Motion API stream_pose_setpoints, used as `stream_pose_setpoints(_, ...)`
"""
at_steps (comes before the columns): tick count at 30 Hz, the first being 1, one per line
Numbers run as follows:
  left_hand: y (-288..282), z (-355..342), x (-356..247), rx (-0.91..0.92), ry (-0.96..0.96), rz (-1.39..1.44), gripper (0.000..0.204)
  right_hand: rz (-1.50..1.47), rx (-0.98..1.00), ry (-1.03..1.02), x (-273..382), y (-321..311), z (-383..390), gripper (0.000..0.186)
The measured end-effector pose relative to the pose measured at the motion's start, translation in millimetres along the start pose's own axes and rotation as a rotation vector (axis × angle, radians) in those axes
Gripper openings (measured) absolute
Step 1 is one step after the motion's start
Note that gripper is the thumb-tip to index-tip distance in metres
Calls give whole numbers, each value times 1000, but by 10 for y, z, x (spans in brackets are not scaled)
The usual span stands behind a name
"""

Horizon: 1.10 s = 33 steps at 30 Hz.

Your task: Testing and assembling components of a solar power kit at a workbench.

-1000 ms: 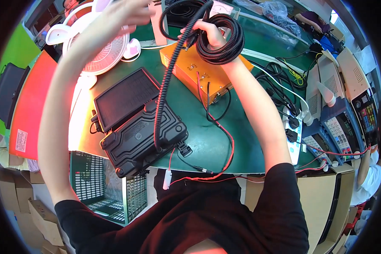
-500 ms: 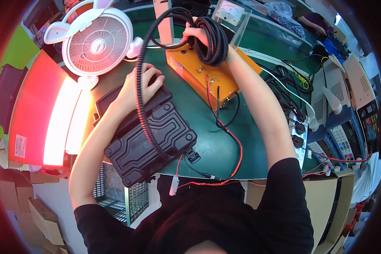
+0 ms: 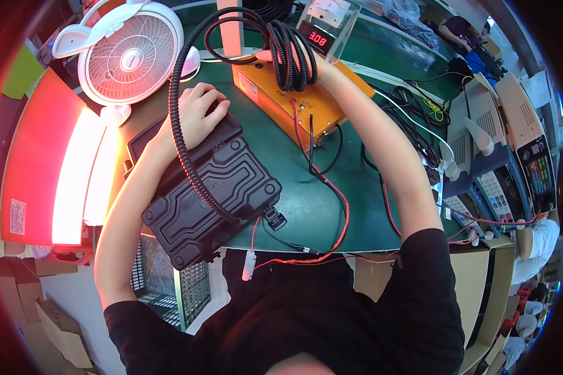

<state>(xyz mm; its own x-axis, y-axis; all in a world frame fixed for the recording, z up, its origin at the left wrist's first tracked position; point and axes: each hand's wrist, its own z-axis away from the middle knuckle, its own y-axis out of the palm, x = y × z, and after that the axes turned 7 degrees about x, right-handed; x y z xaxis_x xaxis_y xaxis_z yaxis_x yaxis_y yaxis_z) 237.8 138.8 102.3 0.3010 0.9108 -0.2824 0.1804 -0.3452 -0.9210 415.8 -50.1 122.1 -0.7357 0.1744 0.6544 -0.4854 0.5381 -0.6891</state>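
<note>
keep the black box (image 3: 213, 203) pinned at the near table edge: the left hand (image 3: 197, 115) lies flat on it, fingers spread, gripping nothing. farther off, the right hand (image 3: 306, 62) is clenched around the coiled black cable (image 3: 288, 44) above the orange unit (image 3: 288, 100); keep loops even.

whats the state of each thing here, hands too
left hand: open, palm flat on the black ribbed plastic case
black ribbed plastic case: closed, lying flat, overhanging the green bench edge
right hand: shut on the coiled black corrugated cable
coiled black corrugated cable: looped up above, one end running down to the case
white round desk fan: upright; running or not, cannot tell
orange metal box: lying flat, red and black wires attached
red digital meter: lit
</note>
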Motion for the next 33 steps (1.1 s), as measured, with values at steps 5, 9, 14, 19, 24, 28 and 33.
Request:
stream_pose_setpoints(5,-7,3,-8,43,-30,5,29,-365,-805,191,440,-126,669,14)
stream_pose_setpoints(9,12,21,54,56,-73,-33,31,241,-366,-390,947,71,1161,19)
stream_pose_setpoints(14,29,-38,18,28,-48,-41,29,355,-6,-261,951,458,1016,45)
stream_pose_setpoints(19,19,-9,28,-4,-18,-13,29,512,-119,62,723,481,859,52)
stream_pose_setpoints(24,-4,-19,-25,28,-52,64,28,460,-288,62,361,207,784,43)
stream_pose_setpoints(28,-11,0,-27,23,-58,14,27,185,-85,15,430,311,708,27)
stream_pose_setpoints(33,-32,-6,-50,75,-51,-10,24,131,-273,266,411,313,710,33)
